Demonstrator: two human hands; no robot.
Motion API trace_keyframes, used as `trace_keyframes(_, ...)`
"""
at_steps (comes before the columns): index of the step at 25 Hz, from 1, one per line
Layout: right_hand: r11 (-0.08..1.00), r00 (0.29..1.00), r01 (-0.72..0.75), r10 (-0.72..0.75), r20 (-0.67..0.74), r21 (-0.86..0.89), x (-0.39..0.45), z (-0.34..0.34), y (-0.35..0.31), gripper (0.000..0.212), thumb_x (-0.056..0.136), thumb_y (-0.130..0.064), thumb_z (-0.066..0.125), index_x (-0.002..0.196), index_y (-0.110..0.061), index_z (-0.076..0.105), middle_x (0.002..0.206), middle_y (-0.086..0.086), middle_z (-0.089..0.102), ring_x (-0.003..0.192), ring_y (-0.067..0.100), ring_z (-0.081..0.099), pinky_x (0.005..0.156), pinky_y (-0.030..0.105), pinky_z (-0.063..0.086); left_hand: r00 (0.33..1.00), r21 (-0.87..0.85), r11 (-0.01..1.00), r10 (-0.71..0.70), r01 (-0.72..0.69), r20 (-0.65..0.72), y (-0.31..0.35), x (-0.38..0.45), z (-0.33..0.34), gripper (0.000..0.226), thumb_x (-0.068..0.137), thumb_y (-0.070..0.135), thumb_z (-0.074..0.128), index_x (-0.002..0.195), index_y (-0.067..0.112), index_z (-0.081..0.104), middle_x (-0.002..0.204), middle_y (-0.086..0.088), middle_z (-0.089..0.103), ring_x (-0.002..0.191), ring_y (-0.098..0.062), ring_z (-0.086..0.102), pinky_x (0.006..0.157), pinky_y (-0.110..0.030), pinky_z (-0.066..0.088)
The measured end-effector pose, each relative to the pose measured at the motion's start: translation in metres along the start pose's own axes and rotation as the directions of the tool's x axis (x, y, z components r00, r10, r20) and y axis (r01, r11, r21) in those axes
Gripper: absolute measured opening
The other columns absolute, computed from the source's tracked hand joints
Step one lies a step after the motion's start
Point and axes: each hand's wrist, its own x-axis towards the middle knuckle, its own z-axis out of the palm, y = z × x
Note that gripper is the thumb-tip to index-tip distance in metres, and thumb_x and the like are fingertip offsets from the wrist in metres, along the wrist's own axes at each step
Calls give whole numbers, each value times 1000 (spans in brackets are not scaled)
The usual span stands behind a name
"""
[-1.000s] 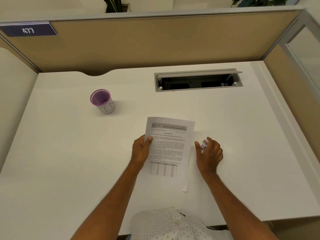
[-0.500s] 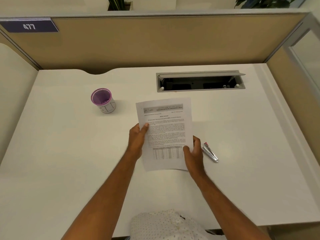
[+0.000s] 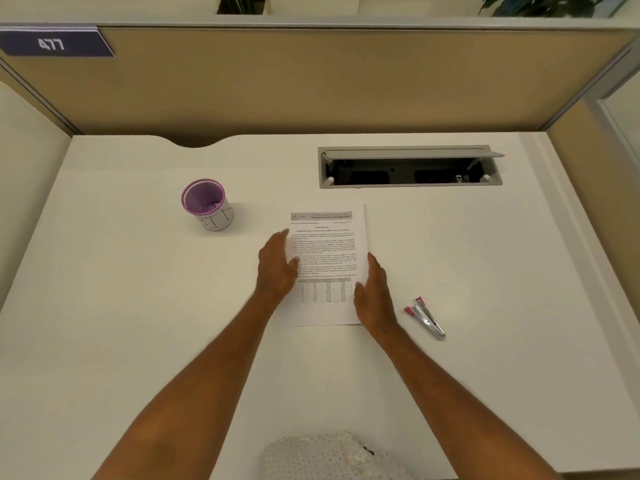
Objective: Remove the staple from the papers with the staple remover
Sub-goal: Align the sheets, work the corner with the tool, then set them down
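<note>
A white counter (image 3: 138, 323) is sitting inside tan cubicle walls. The papers (image 3: 329, 251) are lying flat between the released left hand (image 3: 277, 268) and right hand (image 3: 375, 299); the staple remover (image 3: 427, 318) is resting just right.

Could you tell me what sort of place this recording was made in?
Most likely an office cubicle: a white desk fenced by tan partition panels, a numbered plate reading 477 on the partition, and a cable hatch standing open in the desktop.

Soft even light, faint shadows, edges bowed.
</note>
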Motion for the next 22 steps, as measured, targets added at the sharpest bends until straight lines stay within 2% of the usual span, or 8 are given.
trace_keyframes(1,997,1000,15,-15,4,-75,2,2,2,69,98,-1,55,160,-8,24,154,15,37,140,28,41,107,23,38,995,132,988,73,-81,64,-14,-3,8,78,100,58,30,146,-2,49,150,-27,50,140,-42,46,119,-52,33)
trace_keyframes(2,988,1000,28,-28,4,-154,4,4,4,69,97,-5,59,158,-6,28,152,16,36,139,30,40,110,31,41,989,209,973,73,-100,132,-19,-6,12,77,98,55,28,146,0,50,153,-28,47,143,-44,43,121,-55,30)
trace_keyframes(5,937,997,67,-77,-15,-342,8,10,9,60,92,-15,65,148,-4,44,143,18,44,130,36,43,103,49,50,978,288,951,56,-113,199,-21,-15,16,68,100,44,27,149,3,49,161,-25,37,150,-46,32,125,-57,24)
trace_keyframes(9,869,990,65,-116,-75,-490,7,11,12,58,87,-31,64,140,-10,54,123,13,58,111,33,53,88,46,51,978,330,937,49,-115,202,-16,-15,10,58,103,33,40,155,8,42,167,-20,29,155,-42,23,129,-51,18)
trace_keyframes(11,823,981,89,-169,-92,-561,7,9,15,55,85,-37,62,135,-12,58,115,10,61,103,32,55,84,44,47,978,343,932,51,-119,202,-15,-16,10,59,101,33,38,154,8,43,166,-20,31,154,-42,24,128,-50,19)
trace_keyframes(17,768,972,147,-229,-53,-624,13,5,20,52,82,-45,56,123,-13,61,107,6,62,99,30,56,86,43,40,976,386,912,59,-139,211,-13,-16,10,62,95,35,36,149,6,50,160,-22,41,147,-46,37,123,-53,30)
trace_keyframes(20,755,961,184,-273,-46,-629,16,1,27,50,89,-49,54,125,-15,59,113,6,62,103,30,56,88,43,41,973,417,887,128,-200,193,-18,-18,9,61,100,35,36,154,7,42,164,-20,35,151,-44,33,124,-53,28)
trace_keyframes(22,755,958,194,-283,-44,-627,17,0,32,56,97,-51,48,138,-14,53,130,8,60,118,31,54,98,44,41,971,443,867,170,-229,168,-20,-21,7,62,105,38,34,161,10,28,170,-14,22,157,-36,19,127,-50,18)
